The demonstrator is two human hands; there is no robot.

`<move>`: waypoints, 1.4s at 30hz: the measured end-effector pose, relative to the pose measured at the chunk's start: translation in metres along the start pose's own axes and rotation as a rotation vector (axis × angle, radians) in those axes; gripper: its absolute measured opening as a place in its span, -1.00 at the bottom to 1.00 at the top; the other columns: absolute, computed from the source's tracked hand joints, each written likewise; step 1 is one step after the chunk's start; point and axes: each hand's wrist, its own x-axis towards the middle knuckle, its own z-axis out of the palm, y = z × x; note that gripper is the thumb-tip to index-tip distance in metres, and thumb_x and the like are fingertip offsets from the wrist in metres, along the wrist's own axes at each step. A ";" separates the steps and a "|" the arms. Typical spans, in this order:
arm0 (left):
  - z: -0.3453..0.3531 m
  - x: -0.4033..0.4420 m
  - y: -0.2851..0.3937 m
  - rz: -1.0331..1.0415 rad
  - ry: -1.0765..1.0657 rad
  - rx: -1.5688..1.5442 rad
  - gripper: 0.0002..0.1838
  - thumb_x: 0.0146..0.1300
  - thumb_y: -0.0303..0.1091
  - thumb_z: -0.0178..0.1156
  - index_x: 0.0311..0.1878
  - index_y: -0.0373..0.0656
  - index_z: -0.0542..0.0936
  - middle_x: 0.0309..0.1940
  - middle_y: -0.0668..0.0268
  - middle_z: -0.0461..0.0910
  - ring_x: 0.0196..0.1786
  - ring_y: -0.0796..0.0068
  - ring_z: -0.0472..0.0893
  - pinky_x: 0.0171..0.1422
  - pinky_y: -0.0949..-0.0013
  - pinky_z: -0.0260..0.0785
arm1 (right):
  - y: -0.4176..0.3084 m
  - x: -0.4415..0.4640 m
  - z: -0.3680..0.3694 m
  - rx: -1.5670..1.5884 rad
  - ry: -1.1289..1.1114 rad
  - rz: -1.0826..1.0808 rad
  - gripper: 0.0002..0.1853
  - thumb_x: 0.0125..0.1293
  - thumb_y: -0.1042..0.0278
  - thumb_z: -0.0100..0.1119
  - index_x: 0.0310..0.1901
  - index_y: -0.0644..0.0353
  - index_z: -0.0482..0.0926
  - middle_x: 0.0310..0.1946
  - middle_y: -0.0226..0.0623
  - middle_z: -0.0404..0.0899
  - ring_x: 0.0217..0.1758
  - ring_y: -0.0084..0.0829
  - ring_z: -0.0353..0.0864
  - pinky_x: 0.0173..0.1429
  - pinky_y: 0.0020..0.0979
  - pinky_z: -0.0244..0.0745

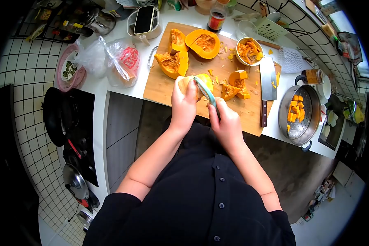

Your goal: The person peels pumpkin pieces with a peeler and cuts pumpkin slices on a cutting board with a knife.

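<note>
Yellow-orange pumpkin piece (208, 80), held just above the near edge of a rectangular wooden cutting board (156, 88), which lies along the front edge of the white worktop (98, 83); whether the piece touches the board cannot be told. The left hand (184, 104) has its fingers clamped on the piece, apparently to steady it against the tool. The right hand (228, 122) has its fingers wrapped around a slim teal peeler (205, 89), whose head meets the piece; the grip low on the handle presumably keeps the fingers clear of the blade. Toward the board's far left corner sit large orange pumpkin wedges (172, 66) and a rounded cut portion (203, 44), probably set back to leave working room. Smaller orange chunks (238, 85) rest right of the hands. At the far right corner, a round pale bowl (240, 60) contains stringy orange pulp (249, 50), seemingly kept apart as waste. A broad steel cleaver (268, 76) lies flat beside the board's right edge, dark handle nearest the person, perhaps for ready reach. Beyond that edge, a perforated steel steamer pan (309, 130) holds orange cubes (296, 110), apparently collected there.
</note>
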 end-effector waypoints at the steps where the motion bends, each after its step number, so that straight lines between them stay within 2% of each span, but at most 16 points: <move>1: 0.000 0.000 -0.001 0.042 0.007 0.009 -0.77 0.44 -0.23 -0.02 -0.08 -0.22 0.36 -0.24 0.35 0.48 -0.20 0.65 0.49 -0.06 0.48 0.41 | 0.001 0.000 0.001 -0.008 0.018 -0.010 -0.85 0.28 0.37 0.15 -0.22 0.23 0.43 -0.57 -0.07 0.51 -0.50 -0.07 0.57 -0.46 -0.18 0.46; 4: 0.004 -0.006 0.005 0.201 0.055 0.112 -0.77 0.43 -0.22 0.00 -0.13 -0.22 0.36 -0.31 0.38 0.47 -0.25 0.66 0.45 -0.12 0.52 0.35 | 0.001 -0.001 0.005 -0.038 0.061 -0.042 -0.85 0.28 0.36 0.16 -0.23 0.22 0.44 -0.57 -0.09 0.51 -0.51 -0.10 0.57 -0.46 -0.20 0.47; 10: 0.000 -0.006 -0.004 0.180 0.098 0.089 -0.77 0.43 -0.22 0.00 -0.15 -0.22 0.36 -0.36 0.40 0.43 -0.31 0.68 0.40 -0.20 0.52 0.32 | 0.007 -0.001 0.009 -0.100 0.084 -0.079 -0.82 0.27 0.34 0.18 -0.20 0.23 0.46 -0.58 -0.13 0.51 -0.53 -0.13 0.56 -0.47 -0.23 0.47; 16: -0.009 -0.005 -0.016 0.046 0.110 -0.007 -0.75 0.43 -0.20 -0.01 -0.12 -0.24 0.37 -0.29 0.34 0.46 -0.26 0.65 0.43 -0.15 0.52 0.34 | 0.013 -0.003 0.011 -0.150 0.057 -0.092 -0.81 0.27 0.36 0.18 -0.18 0.25 0.47 -0.55 -0.12 0.52 -0.51 -0.12 0.57 -0.45 -0.24 0.47; 18: -0.008 -0.006 -0.016 0.095 0.129 0.049 -0.74 0.42 -0.21 0.00 -0.10 -0.24 0.37 -0.28 0.33 0.47 -0.25 0.64 0.44 -0.13 0.51 0.34 | 0.011 -0.004 0.011 -0.143 0.030 -0.050 -0.85 0.26 0.42 0.18 -0.20 0.26 0.47 -0.48 -0.05 0.54 -0.45 -0.07 0.58 -0.40 -0.22 0.47; 22: -0.008 -0.013 -0.006 0.221 0.109 0.209 -0.74 0.42 -0.22 0.02 -0.07 -0.24 0.34 -0.27 0.31 0.47 -0.23 0.61 0.45 -0.10 0.49 0.35 | 0.012 -0.006 0.012 -0.141 0.034 -0.045 -0.86 0.26 0.41 0.18 -0.21 0.25 0.47 -0.48 -0.06 0.54 -0.45 -0.08 0.58 -0.41 -0.23 0.46; 25: -0.010 -0.016 -0.006 0.157 0.098 0.170 -0.73 0.41 -0.22 0.03 -0.05 -0.24 0.32 -0.24 0.29 0.47 -0.20 0.58 0.45 -0.05 0.45 0.36 | 0.013 -0.005 0.013 -0.129 0.032 -0.050 -0.86 0.26 0.41 0.18 -0.22 0.25 0.47 -0.48 -0.06 0.54 -0.45 -0.07 0.58 -0.41 -0.22 0.46; 28: -0.007 -0.018 -0.006 0.184 0.147 0.159 -0.72 0.42 -0.21 0.02 -0.04 -0.24 0.30 -0.23 0.28 0.46 -0.19 0.57 0.44 -0.04 0.44 0.36 | 0.016 -0.006 0.015 -0.125 0.037 -0.064 -0.85 0.27 0.37 0.18 -0.23 0.23 0.46 -0.51 -0.08 0.53 -0.47 -0.09 0.58 -0.43 -0.23 0.47; 30: -0.010 -0.016 -0.013 0.258 0.119 0.226 -0.70 0.43 -0.19 -0.01 -0.02 -0.24 0.31 -0.25 0.32 0.45 -0.21 0.62 0.42 -0.09 0.49 0.33 | 0.019 -0.005 0.020 -0.093 0.065 -0.087 -0.82 0.27 0.31 0.19 -0.23 0.20 0.46 -0.58 -0.14 0.52 -0.53 -0.15 0.57 -0.47 -0.24 0.47; 34: -0.010 -0.013 -0.018 0.316 0.113 0.234 -0.72 0.43 -0.20 -0.01 -0.02 -0.22 0.30 -0.29 0.35 0.42 -0.26 0.67 0.39 -0.16 0.54 0.30 | 0.023 -0.003 0.024 -0.068 0.078 -0.095 -0.83 0.26 0.32 0.19 -0.25 0.19 0.44 -0.59 -0.15 0.50 -0.54 -0.15 0.56 -0.47 -0.23 0.47; 37: -0.004 -0.015 -0.011 0.218 0.150 0.120 -0.74 0.42 -0.22 0.00 -0.05 -0.21 0.29 -0.31 0.37 0.40 -0.29 0.68 0.37 -0.18 0.55 0.28 | 0.028 -0.001 0.024 -0.151 0.070 -0.116 -0.84 0.27 0.33 0.18 -0.26 0.19 0.43 -0.60 -0.16 0.50 -0.54 -0.16 0.56 -0.48 -0.23 0.47; 40: -0.010 -0.013 -0.016 0.268 0.133 0.216 -0.71 0.41 -0.22 0.04 -0.03 -0.23 0.28 -0.26 0.30 0.44 -0.21 0.60 0.42 -0.08 0.45 0.35 | 0.026 0.000 0.025 -0.151 0.083 -0.123 -0.83 0.27 0.33 0.18 -0.27 0.19 0.43 -0.60 -0.16 0.50 -0.55 -0.16 0.56 -0.48 -0.24 0.46; 42: -0.010 -0.013 -0.016 0.286 0.104 0.203 -0.70 0.41 -0.21 0.04 -0.03 -0.23 0.28 -0.26 0.31 0.43 -0.20 0.61 0.41 -0.08 0.45 0.35 | 0.028 0.000 0.028 -0.109 0.093 -0.123 -0.83 0.26 0.33 0.19 -0.27 0.19 0.43 -0.60 -0.17 0.50 -0.56 -0.17 0.56 -0.49 -0.25 0.46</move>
